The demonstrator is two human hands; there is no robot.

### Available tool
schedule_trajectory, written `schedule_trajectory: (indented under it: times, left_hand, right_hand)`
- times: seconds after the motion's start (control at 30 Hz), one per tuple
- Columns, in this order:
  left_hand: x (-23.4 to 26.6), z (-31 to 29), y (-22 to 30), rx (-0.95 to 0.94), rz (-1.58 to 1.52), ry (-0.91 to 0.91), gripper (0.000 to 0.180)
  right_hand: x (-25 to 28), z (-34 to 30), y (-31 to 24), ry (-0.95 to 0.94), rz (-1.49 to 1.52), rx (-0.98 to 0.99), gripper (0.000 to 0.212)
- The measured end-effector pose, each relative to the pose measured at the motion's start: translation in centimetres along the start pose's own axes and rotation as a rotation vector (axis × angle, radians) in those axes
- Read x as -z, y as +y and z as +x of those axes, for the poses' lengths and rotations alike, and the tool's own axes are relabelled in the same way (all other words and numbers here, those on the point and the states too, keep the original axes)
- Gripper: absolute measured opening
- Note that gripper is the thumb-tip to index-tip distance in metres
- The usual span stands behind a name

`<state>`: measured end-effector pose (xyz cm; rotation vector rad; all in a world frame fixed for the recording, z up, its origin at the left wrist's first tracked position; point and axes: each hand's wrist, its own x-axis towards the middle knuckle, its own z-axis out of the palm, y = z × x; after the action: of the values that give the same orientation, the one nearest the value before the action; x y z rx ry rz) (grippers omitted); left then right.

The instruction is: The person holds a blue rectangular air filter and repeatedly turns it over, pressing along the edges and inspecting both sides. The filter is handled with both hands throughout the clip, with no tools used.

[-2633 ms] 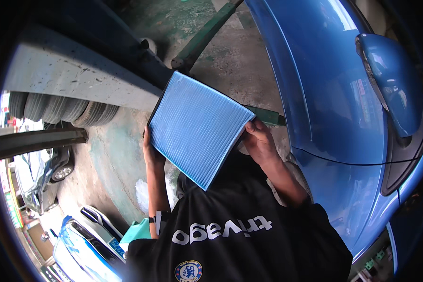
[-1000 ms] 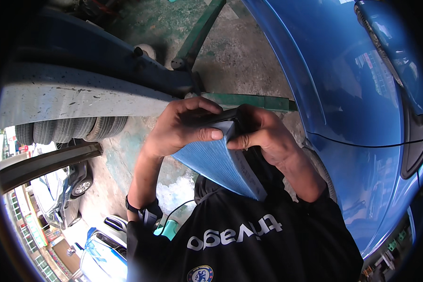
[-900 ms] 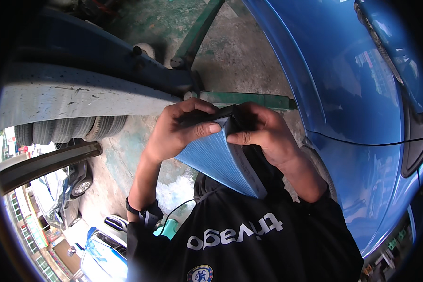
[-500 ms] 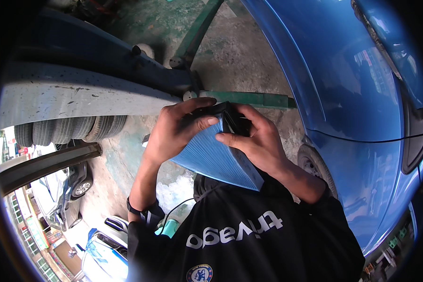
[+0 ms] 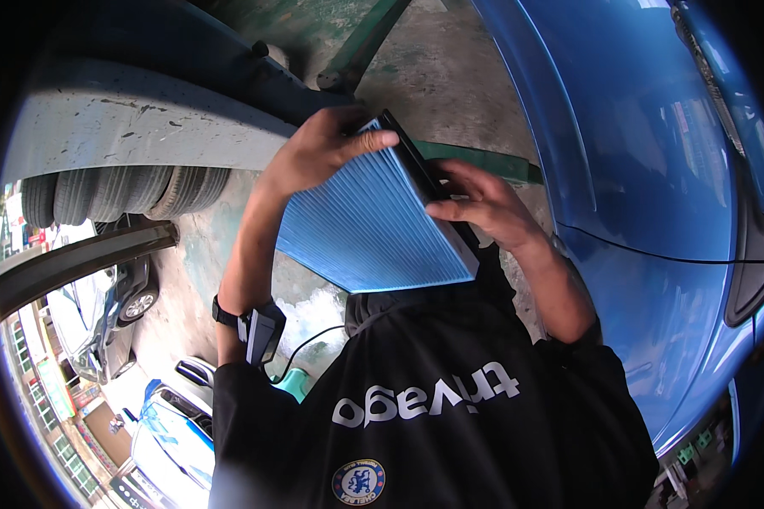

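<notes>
I hold a flat, pleated blue air filter with a dark edge in front of my chest, tilted so its pleated face shows. My left hand grips its upper left side, fingers spread over the top of the pleats. My right hand pinches the dark right edge of the filter. A black band with a small device sits on my left wrist. My black shirt fills the lower part of the view.
A blue car body curves along the right. Concrete floor lies ahead, crossed by a green metal beam. A grey slab and stacked tyres are at the left. Parked cars show at lower left.
The filter went from flat and face-up, to edge-on with both hands clasped over its top, to tilted with its pleated face showing again. The hands have spread apart to its sides.
</notes>
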<state>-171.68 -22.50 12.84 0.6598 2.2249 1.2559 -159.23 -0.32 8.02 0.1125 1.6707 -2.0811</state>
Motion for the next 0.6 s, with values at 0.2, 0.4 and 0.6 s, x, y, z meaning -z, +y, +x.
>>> schedule_trajectory:
  times: [0.2, 0.4, 0.6]
  left_hand:
    - [3.1, 2.9, -1.8, 0.343, 0.108, -0.090, 0.076]
    - [1.4, 2.8, -6.4, 0.371, 0.107, -0.082, 0.083]
    - [0.7, 1.5, -8.5, 0.373, -0.058, -0.134, 0.071]
  right_hand:
    - [2.0, 0.5, 1.3, -0.137, 0.313, -0.084, 0.079]
    - [2.4, -0.7, 4.5, -0.156, 0.506, -0.205, 0.072]
    - [2.3, -1.8, 6.3, -0.248, 0.729, -0.166, 0.072]
